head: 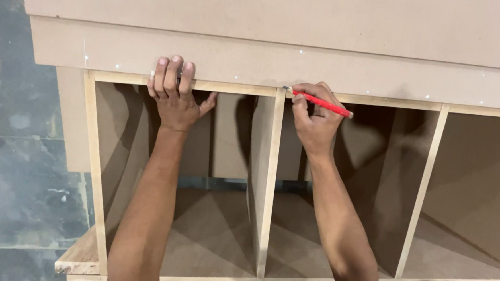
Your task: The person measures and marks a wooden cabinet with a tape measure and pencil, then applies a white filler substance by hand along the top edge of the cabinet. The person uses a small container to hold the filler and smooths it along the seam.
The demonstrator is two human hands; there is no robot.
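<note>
your right hand [315, 118] fingers pinch the red pencil [322, 103]; left hand [175, 96] fingers press the board [277, 65] flat, holding nothing. if it slips, the mark likely wanders.

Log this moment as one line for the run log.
left hand: fingers pressed on board edge | right hand: holds red pencil, tip at board edge above divider | cabinet frame: open compartments

A carpentry workshop: an unfinished fibreboard cabinet [271, 176] with raw-edged dividers [270, 181] stands on a stained stone floor [21, 145].
</note>
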